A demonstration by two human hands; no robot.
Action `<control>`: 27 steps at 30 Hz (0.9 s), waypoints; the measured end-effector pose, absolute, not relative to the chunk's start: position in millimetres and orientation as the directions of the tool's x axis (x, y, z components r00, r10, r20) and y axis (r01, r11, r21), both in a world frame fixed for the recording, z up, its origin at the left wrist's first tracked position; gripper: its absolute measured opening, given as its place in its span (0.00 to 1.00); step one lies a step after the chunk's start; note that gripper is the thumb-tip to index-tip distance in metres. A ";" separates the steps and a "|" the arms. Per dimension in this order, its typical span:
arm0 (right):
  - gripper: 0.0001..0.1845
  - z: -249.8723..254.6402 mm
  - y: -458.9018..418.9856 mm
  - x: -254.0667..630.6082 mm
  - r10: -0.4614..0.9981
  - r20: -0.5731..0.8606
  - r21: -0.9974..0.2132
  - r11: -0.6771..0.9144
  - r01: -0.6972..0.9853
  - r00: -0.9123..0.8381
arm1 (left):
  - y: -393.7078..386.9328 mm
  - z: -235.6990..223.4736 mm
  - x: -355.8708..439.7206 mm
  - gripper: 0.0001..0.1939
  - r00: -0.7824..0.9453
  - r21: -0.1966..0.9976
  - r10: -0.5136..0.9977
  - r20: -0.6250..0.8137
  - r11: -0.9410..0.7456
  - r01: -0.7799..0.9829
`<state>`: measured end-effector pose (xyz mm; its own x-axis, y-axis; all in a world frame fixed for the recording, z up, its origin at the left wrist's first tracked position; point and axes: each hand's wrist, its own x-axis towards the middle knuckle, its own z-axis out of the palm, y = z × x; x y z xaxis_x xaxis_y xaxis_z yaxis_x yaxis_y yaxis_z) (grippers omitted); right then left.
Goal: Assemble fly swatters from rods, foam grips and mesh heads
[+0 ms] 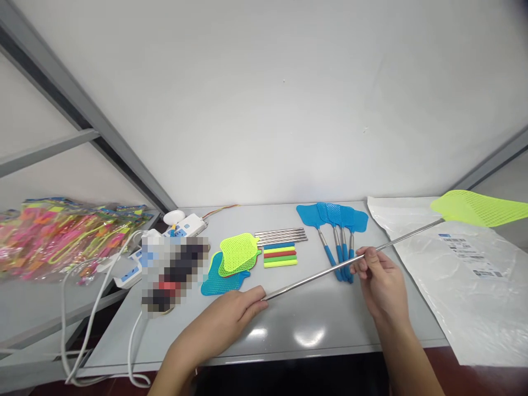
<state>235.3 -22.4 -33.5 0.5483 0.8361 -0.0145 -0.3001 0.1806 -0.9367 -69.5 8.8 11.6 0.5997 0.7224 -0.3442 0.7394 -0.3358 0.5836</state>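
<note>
An extended telescopic fly swatter (pixel 313 276) with a metal rod slants up to the right above the table. Its yellow-green mesh head (pixel 480 209) hangs over the white plastic bag. My left hand (pixel 243 308) is closed round the rod's lower end, hiding that end. Further up the rod, my right hand (pixel 381 275) pinches it between thumb and fingers. Behind the rod lie several blue fly swatters (pixel 336 220), fanned out. Left of them are bare metal rods (pixel 282 236), coloured handle tubes (pixel 280 256) and loose mesh heads (pixel 239 253) in yellow-green and blue.
A white plastic bag (pixel 466 297) with a printed label covers the table's right end and hangs over its front edge. Power strips (pixel 185 226) and white cables (pixel 93 313) occupy the left end, beside a pixelated dark object (pixel 177 278). Packaged colourful items (pixel 66 236) fill the left shelf.
</note>
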 end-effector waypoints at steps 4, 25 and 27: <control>0.13 -32.0 -21.2 249.5 0.798 0.010 -0.926 0.235 -0.295 0.603 | 7.4 7.8 -73.9 0.19 0.575 0.562 0.741 -0.347 -0.326 0.760; 0.15 -55.3 -19.0 188.5 0.917 0.017 -0.982 0.090 -0.165 0.399 | 18.2 -12.0 -58.9 0.20 0.538 0.468 0.837 -0.102 -0.437 0.768; 0.14 -52.3 -15.2 201.6 0.894 0.005 -0.968 0.116 -0.221 0.449 | 21.7 -10.2 -66.8 0.20 0.536 0.453 0.840 -0.083 -0.447 0.771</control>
<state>201.6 -15.2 -52.3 0.4487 0.8937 0.0045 -0.2208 0.1158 -0.9684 -66.8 21.7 -10.2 0.5357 0.8403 -0.0825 0.7713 -0.4473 0.4528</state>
